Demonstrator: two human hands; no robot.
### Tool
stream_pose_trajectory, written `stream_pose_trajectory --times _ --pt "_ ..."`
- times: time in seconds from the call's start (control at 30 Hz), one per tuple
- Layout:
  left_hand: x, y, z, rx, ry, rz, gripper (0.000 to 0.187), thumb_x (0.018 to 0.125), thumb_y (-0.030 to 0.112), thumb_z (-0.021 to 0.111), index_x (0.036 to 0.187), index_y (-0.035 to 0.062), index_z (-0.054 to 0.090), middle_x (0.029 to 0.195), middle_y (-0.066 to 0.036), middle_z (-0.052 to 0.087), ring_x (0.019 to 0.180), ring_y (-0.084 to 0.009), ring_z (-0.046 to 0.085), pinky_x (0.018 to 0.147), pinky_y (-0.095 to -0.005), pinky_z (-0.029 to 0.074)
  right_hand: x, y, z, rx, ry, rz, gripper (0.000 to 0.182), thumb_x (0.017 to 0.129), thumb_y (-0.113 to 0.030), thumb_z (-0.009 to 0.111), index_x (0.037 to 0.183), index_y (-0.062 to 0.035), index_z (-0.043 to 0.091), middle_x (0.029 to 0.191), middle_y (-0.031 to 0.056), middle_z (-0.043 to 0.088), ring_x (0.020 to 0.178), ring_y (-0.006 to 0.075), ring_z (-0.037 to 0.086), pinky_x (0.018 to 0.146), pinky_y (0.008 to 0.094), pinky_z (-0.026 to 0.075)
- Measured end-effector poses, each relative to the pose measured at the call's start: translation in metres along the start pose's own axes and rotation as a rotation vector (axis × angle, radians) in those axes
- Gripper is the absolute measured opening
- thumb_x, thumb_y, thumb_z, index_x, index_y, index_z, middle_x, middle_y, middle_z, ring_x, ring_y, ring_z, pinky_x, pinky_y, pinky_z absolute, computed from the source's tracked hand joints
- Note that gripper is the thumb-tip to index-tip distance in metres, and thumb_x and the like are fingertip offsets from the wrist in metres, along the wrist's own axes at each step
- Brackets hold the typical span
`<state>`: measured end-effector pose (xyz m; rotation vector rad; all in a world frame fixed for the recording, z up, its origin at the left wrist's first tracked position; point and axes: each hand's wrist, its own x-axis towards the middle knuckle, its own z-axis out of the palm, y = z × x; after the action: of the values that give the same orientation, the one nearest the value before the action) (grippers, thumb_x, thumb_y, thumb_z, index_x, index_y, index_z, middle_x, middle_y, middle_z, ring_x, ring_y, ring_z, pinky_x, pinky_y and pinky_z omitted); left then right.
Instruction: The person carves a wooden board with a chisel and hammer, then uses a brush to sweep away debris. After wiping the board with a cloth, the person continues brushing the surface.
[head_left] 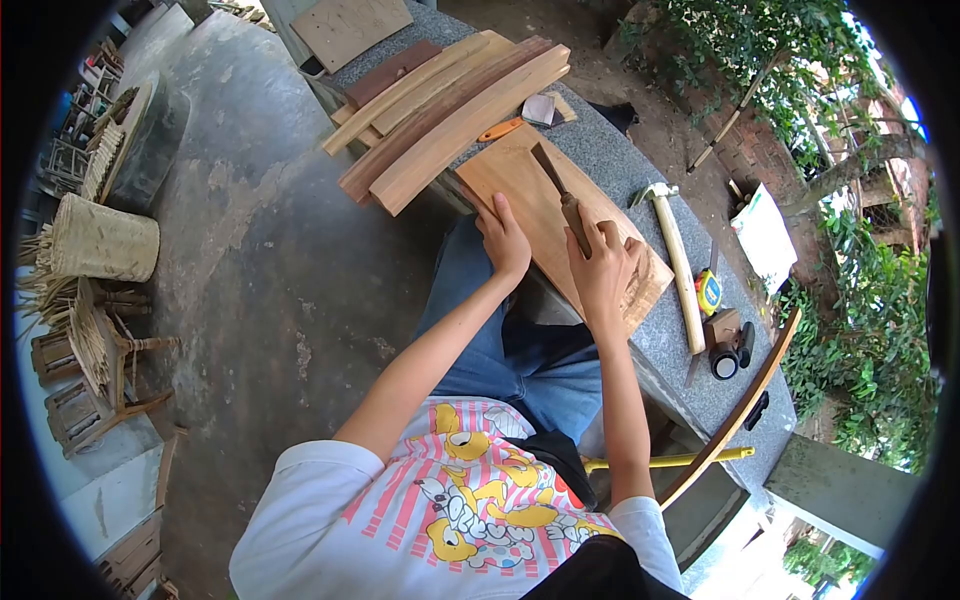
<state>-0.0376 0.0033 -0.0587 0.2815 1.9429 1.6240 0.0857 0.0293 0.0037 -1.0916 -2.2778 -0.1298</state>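
A wide wooden board (520,180) lies slantwise along the edge of the stone ledge, over my lap. My left hand (505,240) grips its near edge, thumb up; some of its fingers are partly hidden. In my right hand (605,265) is a chisel (556,180), its handle wrapped by my fingers and its blade pointing away from me over the board. Below the right hand, the board's right end shows a rough, worked patch (640,285). A hammer (675,265) with a pale handle lies just right of the board.
Several curved wood strips (460,125) jut over the ledge's left edge. An orange-handled knife (500,130) lies near them. Right of the hammer are a yellow tape measure (708,291), a small wooden block (722,327) and a long curved strip (740,410). The stone ledge (625,170) supports them.
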Motion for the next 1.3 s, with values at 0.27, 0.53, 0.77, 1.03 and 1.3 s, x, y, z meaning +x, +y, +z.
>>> stream_pose_trajectory --times 0.27,0.53,0.77,1.03,1.3 --pt "0.001 -0.003 0.001 -0.001 0.028 0.013 0.082 0.099 0.062 0.026 0.156 0.0096 -0.001 0.137 -0.034 0.04 0.124 -0.0419 0.046 0.104 -0.0446 0.037 0.008 0.018 -0.017 0.312 -0.062 0.219 0.036 0.081 -0.023 0.076 0.114 -0.0099 0.071 0.077 0.0118 0.063 0.065 0.0274 0.059 0.069 0.0392 0.04" --pt "0.006 -0.013 0.006 0.049 0.062 0.057 0.078 0.1 0.061 0.024 0.156 0.0144 -0.004 0.128 -0.036 0.043 0.111 -0.0456 0.053 0.095 -0.0478 0.044 0.005 0.099 -0.064 0.626 -0.516 0.567 0.041 0.084 -0.027 0.077 0.117 -0.0024 0.07 0.101 0.0102 0.073 0.089 0.0111 0.065 0.081 0.0257 0.051" --pt "0.005 -0.011 0.005 0.063 0.082 0.123 0.075 0.101 0.059 0.023 0.156 0.0166 -0.006 0.123 -0.038 0.045 0.1 -0.0487 0.059 0.086 -0.0505 0.05 0.03 0.106 -0.044 0.667 -0.687 0.551 0.044 0.086 -0.034 0.074 0.119 -0.0055 0.07 0.07 -0.0013 0.06 0.064 0.0056 0.052 0.059 0.0248 0.044" --pt "0.007 -0.013 0.004 0.047 0.057 0.055 0.078 0.1 0.06 0.025 0.155 0.011 -0.002 0.134 -0.035 0.039 0.116 -0.0456 0.049 0.098 -0.0472 0.042 0.037 0.112 -0.051 0.661 -0.645 0.502 0.04 0.086 -0.035 0.074 0.116 -0.0093 0.072 0.079 -0.001 0.068 0.07 0.0059 0.055 0.065 0.0251 0.046" --pt "0.001 0.0 0.0 -0.033 0.027 0.049 0.082 0.1 0.061 0.027 0.155 0.0055 0.0 0.149 -0.031 0.029 0.134 -0.0401 0.037 0.11 -0.0434 0.032 0.049 0.108 -0.05 0.604 -0.666 0.458 0.039 0.085 -0.032 0.074 0.115 -0.0073 0.072 0.08 0.0029 0.069 0.073 0.0089 0.058 0.071 0.0299 0.049"
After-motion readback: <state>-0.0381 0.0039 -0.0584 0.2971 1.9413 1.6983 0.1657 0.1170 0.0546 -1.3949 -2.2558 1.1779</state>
